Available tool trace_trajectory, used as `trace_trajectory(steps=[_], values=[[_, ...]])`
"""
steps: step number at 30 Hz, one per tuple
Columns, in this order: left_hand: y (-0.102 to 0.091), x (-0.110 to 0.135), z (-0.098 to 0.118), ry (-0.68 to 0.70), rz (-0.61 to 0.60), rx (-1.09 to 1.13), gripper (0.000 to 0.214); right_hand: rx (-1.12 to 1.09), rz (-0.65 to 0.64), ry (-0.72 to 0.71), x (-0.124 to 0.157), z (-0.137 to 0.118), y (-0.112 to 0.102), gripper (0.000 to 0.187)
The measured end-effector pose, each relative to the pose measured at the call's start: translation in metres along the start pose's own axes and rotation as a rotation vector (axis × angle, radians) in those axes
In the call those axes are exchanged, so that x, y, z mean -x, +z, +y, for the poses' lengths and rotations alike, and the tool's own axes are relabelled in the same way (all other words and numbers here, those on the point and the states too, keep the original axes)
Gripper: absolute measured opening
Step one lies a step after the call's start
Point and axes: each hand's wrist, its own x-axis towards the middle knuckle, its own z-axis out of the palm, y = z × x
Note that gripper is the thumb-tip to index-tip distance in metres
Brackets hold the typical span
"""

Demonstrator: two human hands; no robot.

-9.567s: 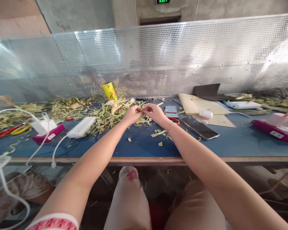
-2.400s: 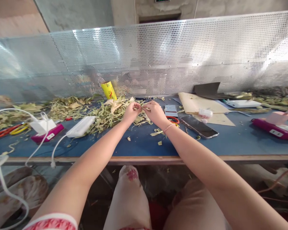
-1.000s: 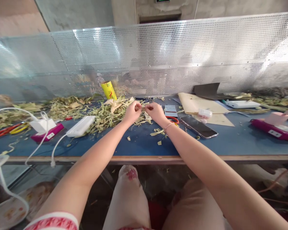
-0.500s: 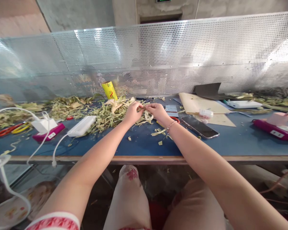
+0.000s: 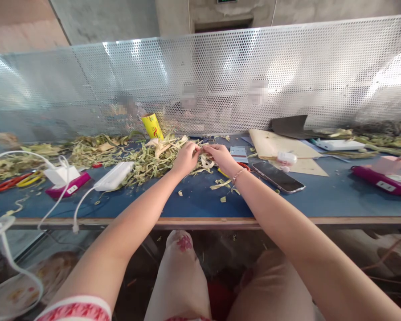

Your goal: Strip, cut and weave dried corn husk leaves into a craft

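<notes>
Over a heap of dried, greenish-yellow plant strips (image 5: 143,162), my left hand (image 5: 185,159) and my right hand (image 5: 221,159) meet fingertip to fingertip. Both are closed in a pinch on a small piece of dried plant, mostly covered by the fingers. A pale curled strip (image 5: 206,162) shows just below them. Beside my right wrist, red and yellow scissor handles (image 5: 244,166) are partly hidden by the hand. Loose scraps (image 5: 220,184) lie on the blue tabletop (image 5: 194,203) nearer to me.
Left of the heap are a white power bank (image 5: 114,176), a purple power strip (image 5: 68,185) with cables, and scissors (image 5: 18,180). To the right lie a phone (image 5: 279,177), a white earbud case (image 5: 286,158) and cardboard (image 5: 284,147). A yellow tube (image 5: 152,126) stands before the perforated metal screen (image 5: 214,80).
My hands stay together in nearly the same spot, with only slight finger movement. A yellow scissor handle shows a little more beside my right hand.
</notes>
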Motion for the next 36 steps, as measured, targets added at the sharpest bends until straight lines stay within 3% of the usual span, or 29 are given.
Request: trace_trajectory(steps=[8,15,22,29,36], values=[[0.004,0.001,0.001,0.075,-0.070,-0.002,0.011,-0.106,-0.030,0.087,-0.001,-0.001,0.001,0.028],[0.004,0.001,0.005,0.066,0.002,0.041,0.011,-0.204,0.056,-0.006,0.001,-0.007,0.000,0.022],[0.003,0.000,0.001,0.046,-0.034,-0.047,0.010,-0.265,0.096,-0.050,0.002,-0.010,0.003,0.019],[-0.003,0.001,0.012,0.052,-0.052,-0.193,0.009,-0.289,0.196,-0.082,-0.001,-0.010,0.003,0.012],[-0.001,0.000,0.012,0.041,-0.050,-0.175,0.014,-0.345,0.217,-0.116,-0.003,-0.011,-0.003,0.010]])
